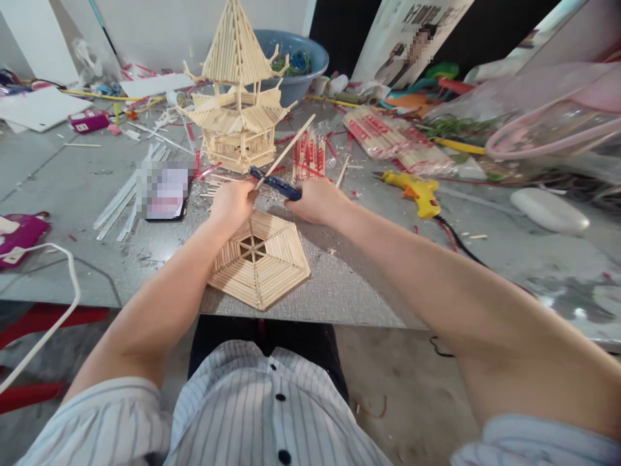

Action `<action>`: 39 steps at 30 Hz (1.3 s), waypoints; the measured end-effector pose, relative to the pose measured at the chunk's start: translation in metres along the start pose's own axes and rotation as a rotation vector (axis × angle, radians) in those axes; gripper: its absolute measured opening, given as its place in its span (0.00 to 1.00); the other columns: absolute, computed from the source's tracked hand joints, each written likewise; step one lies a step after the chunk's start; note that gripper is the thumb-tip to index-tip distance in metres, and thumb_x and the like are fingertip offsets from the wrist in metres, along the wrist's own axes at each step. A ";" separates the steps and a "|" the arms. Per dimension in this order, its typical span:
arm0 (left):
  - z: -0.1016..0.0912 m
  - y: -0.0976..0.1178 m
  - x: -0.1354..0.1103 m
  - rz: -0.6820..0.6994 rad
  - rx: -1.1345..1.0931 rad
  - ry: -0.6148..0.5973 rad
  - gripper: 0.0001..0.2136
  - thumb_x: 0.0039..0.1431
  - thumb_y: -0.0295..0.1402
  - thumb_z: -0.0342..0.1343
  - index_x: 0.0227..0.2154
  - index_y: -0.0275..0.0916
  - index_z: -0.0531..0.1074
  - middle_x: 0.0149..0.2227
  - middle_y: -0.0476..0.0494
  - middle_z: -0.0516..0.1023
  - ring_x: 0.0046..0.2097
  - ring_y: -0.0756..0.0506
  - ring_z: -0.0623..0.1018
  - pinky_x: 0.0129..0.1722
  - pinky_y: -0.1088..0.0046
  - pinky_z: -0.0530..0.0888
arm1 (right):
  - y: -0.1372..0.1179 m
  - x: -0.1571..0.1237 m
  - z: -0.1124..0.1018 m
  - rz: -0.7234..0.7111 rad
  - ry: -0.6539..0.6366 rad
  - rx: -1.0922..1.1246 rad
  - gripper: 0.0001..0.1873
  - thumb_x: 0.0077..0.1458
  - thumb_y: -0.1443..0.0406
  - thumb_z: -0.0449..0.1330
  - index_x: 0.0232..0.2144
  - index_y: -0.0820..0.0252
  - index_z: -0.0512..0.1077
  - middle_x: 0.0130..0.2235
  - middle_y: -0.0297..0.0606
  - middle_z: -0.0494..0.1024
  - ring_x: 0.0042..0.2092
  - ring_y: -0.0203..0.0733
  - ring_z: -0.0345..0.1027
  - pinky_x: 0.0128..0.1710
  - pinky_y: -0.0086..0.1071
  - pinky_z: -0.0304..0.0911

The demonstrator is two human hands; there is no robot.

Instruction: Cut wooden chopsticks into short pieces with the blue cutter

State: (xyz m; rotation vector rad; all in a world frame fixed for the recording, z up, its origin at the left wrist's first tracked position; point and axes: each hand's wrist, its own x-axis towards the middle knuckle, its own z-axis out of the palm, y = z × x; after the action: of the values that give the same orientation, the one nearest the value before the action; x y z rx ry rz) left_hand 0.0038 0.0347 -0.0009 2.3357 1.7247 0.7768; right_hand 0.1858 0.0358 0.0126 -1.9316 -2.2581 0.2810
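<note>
My left hand (233, 202) is closed round the near end of a long wooden stick (291, 144) that slants up to the right. My right hand (316, 200) grips a blue-handled cutter (274, 183) whose jaws meet the stick close to my left fingers. Just below both hands a flat hexagonal panel of glued sticks (262, 259) lies on the grey table (72, 194). Behind them stands a tall pagoda model of sticks (237, 97).
A yellow glue gun (420, 191) with a black cord lies to the right. Packs of chopsticks (388, 136), a blue basin (295, 61), a phone (165, 191), loose white strips (121, 200), a pink object (22, 236) and a white cable (63, 304) surround the work.
</note>
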 end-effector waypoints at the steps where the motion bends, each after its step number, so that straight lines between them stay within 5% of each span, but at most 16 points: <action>1: -0.001 -0.002 0.002 -0.012 0.000 -0.005 0.11 0.56 0.31 0.50 0.20 0.38 0.70 0.24 0.42 0.75 0.31 0.44 0.74 0.33 0.69 0.66 | -0.003 0.003 -0.001 0.009 -0.014 0.008 0.15 0.50 0.58 0.57 0.34 0.61 0.75 0.34 0.47 0.78 0.39 0.52 0.74 0.35 0.39 0.67; 8: 0.000 -0.011 0.006 -0.025 0.032 -0.026 0.12 0.53 0.29 0.49 0.16 0.40 0.64 0.21 0.43 0.72 0.28 0.44 0.72 0.31 0.68 0.65 | -0.020 0.010 -0.007 0.113 -0.177 0.098 0.11 0.49 0.61 0.60 0.27 0.64 0.76 0.18 0.40 0.70 0.26 0.45 0.70 0.29 0.36 0.65; 15: 0.005 -0.008 0.007 -0.091 0.089 -0.057 0.08 0.51 0.26 0.49 0.19 0.40 0.66 0.27 0.38 0.77 0.34 0.41 0.77 0.33 0.67 0.68 | -0.019 0.012 -0.005 0.091 -0.251 0.149 0.19 0.51 0.56 0.60 0.15 0.59 0.68 0.15 0.37 0.67 0.22 0.39 0.66 0.28 0.34 0.63; 25: 0.006 -0.005 0.008 -0.104 0.193 -0.123 0.07 0.51 0.24 0.48 0.22 0.37 0.70 0.31 0.34 0.78 0.38 0.38 0.78 0.37 0.64 0.71 | -0.021 0.017 -0.001 0.229 -0.367 0.438 0.37 0.49 0.32 0.46 0.21 0.58 0.70 0.18 0.41 0.69 0.23 0.44 0.68 0.26 0.36 0.63; 39: 0.016 -0.015 0.015 -0.078 0.155 -0.040 0.07 0.49 0.25 0.48 0.20 0.38 0.68 0.25 0.38 0.76 0.33 0.41 0.76 0.35 0.66 0.70 | -0.023 0.016 0.004 0.270 -0.252 0.462 0.41 0.53 0.33 0.40 0.28 0.61 0.73 0.16 0.41 0.68 0.20 0.45 0.65 0.24 0.37 0.63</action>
State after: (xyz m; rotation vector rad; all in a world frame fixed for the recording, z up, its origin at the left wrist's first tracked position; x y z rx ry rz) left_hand 0.0018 0.0564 -0.0161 2.3455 1.9092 0.5989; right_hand 0.1602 0.0480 0.0142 -2.0157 -1.8273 1.0318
